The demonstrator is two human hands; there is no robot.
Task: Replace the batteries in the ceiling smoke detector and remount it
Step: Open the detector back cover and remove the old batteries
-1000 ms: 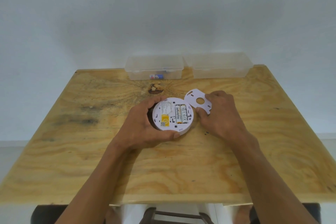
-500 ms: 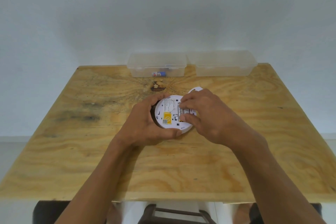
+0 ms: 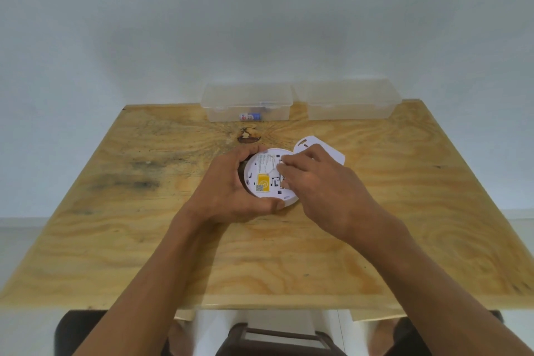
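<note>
A round white smoke detector (image 3: 264, 175) lies back-side up in the middle of the wooden table (image 3: 144, 240), showing a yellow label. My left hand (image 3: 228, 191) wraps around its left and near rim. My right hand (image 3: 315, 182) rests over the detector's right half, with its fingertips pressed into the battery bay; the batteries are hidden under the fingers. The white mounting plate (image 3: 332, 152) lies flat just behind and to the right of the detector, partly covered by my right hand.
Two clear plastic boxes stand at the table's far edge: the left box (image 3: 247, 101) holds a small battery (image 3: 250, 116), the right box (image 3: 349, 100) looks empty. A dark knot (image 3: 248, 136) marks the wood behind the detector. A stool shows below the near edge.
My right hand left the mounting plate and moved left onto the detector's battery bay, covering the two batteries. My left hand kept its hold on the detector.
</note>
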